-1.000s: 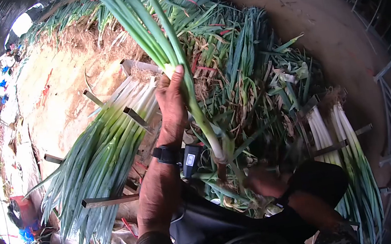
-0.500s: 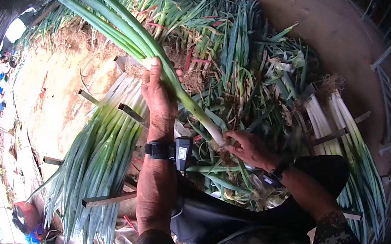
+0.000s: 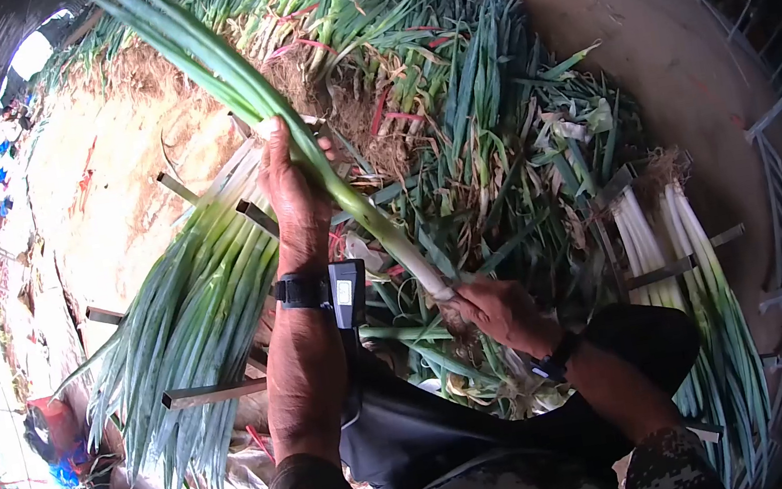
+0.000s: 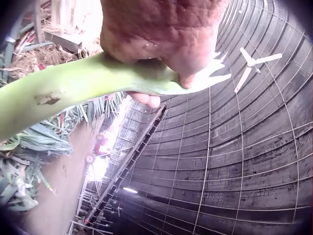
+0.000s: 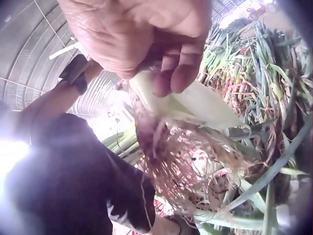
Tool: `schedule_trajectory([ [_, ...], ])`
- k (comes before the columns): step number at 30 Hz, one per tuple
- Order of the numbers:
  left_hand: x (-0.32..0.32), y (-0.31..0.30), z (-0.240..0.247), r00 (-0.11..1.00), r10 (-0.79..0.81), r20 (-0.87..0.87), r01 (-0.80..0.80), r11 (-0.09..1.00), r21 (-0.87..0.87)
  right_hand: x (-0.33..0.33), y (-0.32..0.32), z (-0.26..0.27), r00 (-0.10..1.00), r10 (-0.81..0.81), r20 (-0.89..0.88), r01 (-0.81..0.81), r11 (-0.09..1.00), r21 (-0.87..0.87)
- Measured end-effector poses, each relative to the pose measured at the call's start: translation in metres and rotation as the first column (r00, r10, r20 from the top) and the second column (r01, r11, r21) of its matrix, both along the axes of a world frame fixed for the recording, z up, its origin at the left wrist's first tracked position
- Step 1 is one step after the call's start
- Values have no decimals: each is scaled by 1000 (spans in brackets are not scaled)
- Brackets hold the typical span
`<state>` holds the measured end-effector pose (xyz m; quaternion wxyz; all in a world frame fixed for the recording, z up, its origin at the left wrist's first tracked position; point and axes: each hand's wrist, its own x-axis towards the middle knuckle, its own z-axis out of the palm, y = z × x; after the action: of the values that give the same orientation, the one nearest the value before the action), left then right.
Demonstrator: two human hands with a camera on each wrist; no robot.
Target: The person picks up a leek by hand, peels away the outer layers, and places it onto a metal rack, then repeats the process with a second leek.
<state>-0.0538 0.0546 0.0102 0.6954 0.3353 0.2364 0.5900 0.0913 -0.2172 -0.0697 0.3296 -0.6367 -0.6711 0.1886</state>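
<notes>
The left hand [image 3: 289, 184] grips a long green onion [image 3: 369, 215] around its upper stalk, where the green leaves fan out toward the top left. In the left wrist view, fingers curl round the pale green stalk [image 4: 73, 83]. At the white root end, the right hand [image 3: 507, 313] pinches the onion's base. The right wrist view shows the right hand [image 5: 142, 39] with curled fingers on a pale sheath [image 5: 195, 105], and brown roots [image 5: 181, 171] hanging below.
Cleaned onions [image 3: 188, 305] lie across a metal-barred rack at the left. More onions [image 3: 703, 299] rest in another rack at the right. Piled untrimmed onions [image 3: 488, 78] with red ties and loose leaves fill the middle and back. A dirt path [image 3: 656, 53] runs along the right.
The right hand, low and blurred a second ago, has come up to the root end and holds it. The left hand has moved left and the onion now slants more.
</notes>
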Motion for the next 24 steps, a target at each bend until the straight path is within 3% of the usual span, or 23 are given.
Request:
schedule_trajectory([
  [5,-14,13,-9,991,133,-26,-134,990,-36,14,-58,-22,997,23,78,-21,1000,-22],
  [8,-15,6,-23,952,215,-216,-212,977,37,13,-83,-31,995,-21,103,29,996,-80],
  [12,-11,0,-40,915,288,-284,-282,957,65,22,-114,-53,986,11,168,16,987,-160],
  [14,-11,8,-55,927,322,-193,-309,946,94,23,-129,-68,995,-1,102,18,986,-168],
  [17,-17,0,-53,910,336,-245,-326,942,81,23,-145,-92,989,-31,145,50,990,-129],
  [20,-21,-3,-60,899,372,-232,-361,928,93,27,-155,-114,959,54,278,35,951,-307],
  [21,-21,-2,-63,895,387,-222,-376,922,92,30,-170,-148,974,-41,221,100,960,-262],
  [23,-35,6,-52,846,461,-269,-446,887,116,32,-210,-159,910,-107,401,266,893,-363],
  [24,-43,17,-41,822,494,-284,-476,869,134,41,-214,-160,899,-52,434,275,840,-468],
])
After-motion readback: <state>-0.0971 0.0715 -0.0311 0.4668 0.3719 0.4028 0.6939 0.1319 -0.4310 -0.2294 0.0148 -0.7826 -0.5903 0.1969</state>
